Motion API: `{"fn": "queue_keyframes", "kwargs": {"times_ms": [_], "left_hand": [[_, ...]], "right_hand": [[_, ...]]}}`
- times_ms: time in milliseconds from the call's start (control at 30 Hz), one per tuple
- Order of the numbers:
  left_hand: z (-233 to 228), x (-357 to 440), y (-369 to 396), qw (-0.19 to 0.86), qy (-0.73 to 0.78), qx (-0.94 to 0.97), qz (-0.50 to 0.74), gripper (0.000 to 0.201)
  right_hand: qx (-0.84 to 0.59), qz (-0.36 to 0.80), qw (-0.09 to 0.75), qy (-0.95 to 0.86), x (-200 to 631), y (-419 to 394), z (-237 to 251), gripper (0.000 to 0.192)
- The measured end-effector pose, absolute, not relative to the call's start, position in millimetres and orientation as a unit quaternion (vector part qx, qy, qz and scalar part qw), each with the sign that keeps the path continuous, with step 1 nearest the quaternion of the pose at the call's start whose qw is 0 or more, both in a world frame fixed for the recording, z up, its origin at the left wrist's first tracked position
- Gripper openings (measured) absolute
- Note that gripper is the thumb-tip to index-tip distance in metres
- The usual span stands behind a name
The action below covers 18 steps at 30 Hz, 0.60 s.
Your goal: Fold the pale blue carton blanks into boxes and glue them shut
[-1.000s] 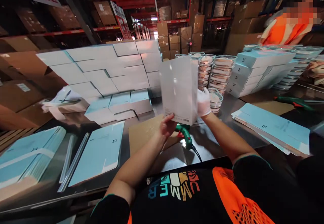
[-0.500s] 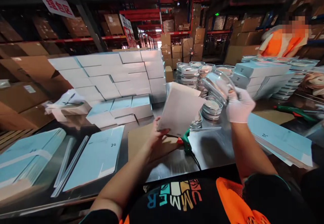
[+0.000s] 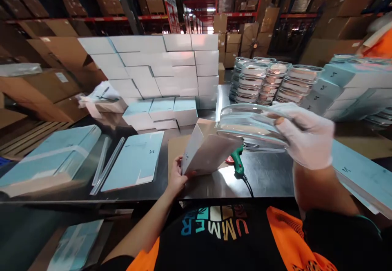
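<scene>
Head view: my left hand (image 3: 176, 177) has its grip pinched on the box (image 3: 206, 152), held tilted just over the desk (image 3: 269, 177) with its open end toward the dish. My gloved right hand (image 3: 306, 138) has its grip clamped on the dish (image 3: 251, 126), rim at the box mouth. I'd keep the dish level and square to the opening. Glue gun (image 3: 237, 165) lies beneath; dish stacks (image 3: 269, 81) behind.
</scene>
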<state>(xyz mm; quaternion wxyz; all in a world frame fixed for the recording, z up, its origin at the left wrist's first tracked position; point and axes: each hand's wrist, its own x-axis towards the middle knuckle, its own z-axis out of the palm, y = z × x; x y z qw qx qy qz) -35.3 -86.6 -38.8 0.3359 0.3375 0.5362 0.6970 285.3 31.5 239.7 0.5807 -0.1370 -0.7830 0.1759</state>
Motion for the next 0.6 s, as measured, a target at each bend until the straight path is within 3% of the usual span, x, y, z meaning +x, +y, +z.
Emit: {"fn": "queue_keyframes", "kwargs": {"times_ms": [100, 133, 233, 333, 433, 533, 600], "left_hand": [[-43.1, -43.2, -86.5, 0.341, 0.528, 0.359, 0.690, 0.093], [-44.8, -44.9, -86.1, 0.344, 0.525, 0.369, 0.685, 0.094], [-50.9, -45.7, -85.4, 0.373, 0.528, 0.400, 0.650, 0.097], [-56.3, -43.4, -85.8, 0.385, 0.567, 0.446, 0.576, 0.095], [-58.8, -41.9, -87.7, 0.358, 0.590, 0.480, 0.541, 0.098], [-58.5, -39.7, -90.2, 0.348, 0.589, 0.495, 0.535, 0.120], [-55.4, -37.2, -91.2, 0.335, 0.579, 0.508, 0.542, 0.131]], "right_hand": [[-0.114, 0.201, 0.563, -0.794, 283.7, 25.9, 250.5, 0.010], [-0.126, 0.220, 0.517, -0.817, 279.6, 26.2, 253.7, 0.007], [-0.178, 0.238, 0.356, -0.886, 255.2, 32.1, 254.0, 0.023], [-0.166, 0.219, 0.308, -0.911, 231.2, 37.8, 236.4, 0.039], [-0.162, 0.279, 0.356, -0.877, 228.3, 38.1, 199.8, 0.065], [-0.196, 0.324, 0.490, -0.785, 237.7, 34.1, 143.0, 0.088], [-0.223, 0.332, 0.537, -0.743, 240.1, 28.6, 101.3, 0.092]]}}
